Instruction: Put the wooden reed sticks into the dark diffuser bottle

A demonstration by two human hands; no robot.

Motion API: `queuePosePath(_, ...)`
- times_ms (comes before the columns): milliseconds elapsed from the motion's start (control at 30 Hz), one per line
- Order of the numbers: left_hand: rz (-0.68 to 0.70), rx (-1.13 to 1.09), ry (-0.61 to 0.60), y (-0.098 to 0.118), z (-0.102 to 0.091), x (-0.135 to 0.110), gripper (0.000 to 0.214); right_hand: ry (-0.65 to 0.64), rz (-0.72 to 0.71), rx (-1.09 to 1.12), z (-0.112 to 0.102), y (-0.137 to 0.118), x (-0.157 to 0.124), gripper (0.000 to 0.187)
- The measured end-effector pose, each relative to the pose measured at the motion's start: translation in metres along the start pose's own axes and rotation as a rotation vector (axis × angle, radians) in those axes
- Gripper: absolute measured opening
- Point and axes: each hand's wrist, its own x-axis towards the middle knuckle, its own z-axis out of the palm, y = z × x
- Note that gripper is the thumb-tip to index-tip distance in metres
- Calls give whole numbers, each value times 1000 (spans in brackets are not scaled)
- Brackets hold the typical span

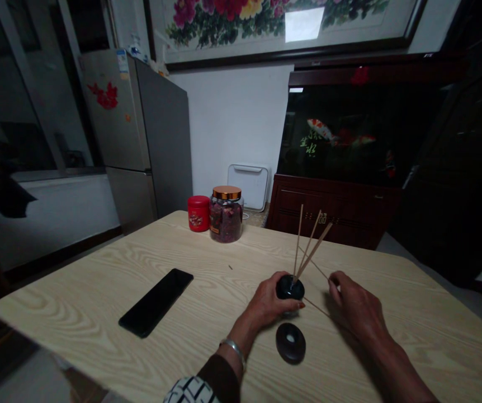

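Hands at work over a pale wood-grain desk (207,330), watched from my remote seat through the head camera: the left hand (268,302) is wrapped around a small black bottle (290,287), fingers on its far side and thumb across the near one. I read that hold as a brace, since the tall reeds (310,249) fanning from the bottle's mouth could easily tip so squat a body.

To the right, just beyond the bottle, the right hand (357,310) has thumb and forefinger pinched on a slender stick (314,263), which slants away behind the standing reeds. A fingertip pinch suits something so thin, I judge, leaving its length free. A second thin line runs below that hand near the desk; I cannot tell whether it is another stick or a shadow.

Directly in front of the bottle, on the wearer's side, lies a dark ring-shaped disc (286,352), flat and untouched, apparently parked within easy reach. A black phone (156,303) rests face up well to the left, out of the way of both wrists. Toward the far edge, a red canister (199,214) and a copper-lidded jar (226,219) stand side by side, seemingly set back to leave working room.
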Motion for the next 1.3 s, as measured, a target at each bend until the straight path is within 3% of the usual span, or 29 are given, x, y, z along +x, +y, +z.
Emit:
queuePosePath(100,-1,-5,-10,1,0,1,66,271,125,227,-11,6,8,24)
queuePosePath(200,-5,-16,-14,2,0,0,64,506,275,607,-27,4,15,32)
queuePosePath(333,-1,-32,-23,3,0,-1,65,581,436,1248,-53,-13,22,29)
queuePosePath(433,-6,-27,-17,3,0,0,66,555,424,1451,-64,-31,23,26)
queuePosePath(800,-7,11,-8,5,0,0,64,439,253,1232,-54,-61,28,25)
queuePosePath(1067,-18,-1,-8,9,0,-1,63,163,149,1020,-29,-69,31,31)
queuePosePath(1300,6,19,-13,5,-1,1,65,29,91,973,-6,-65,28,31)
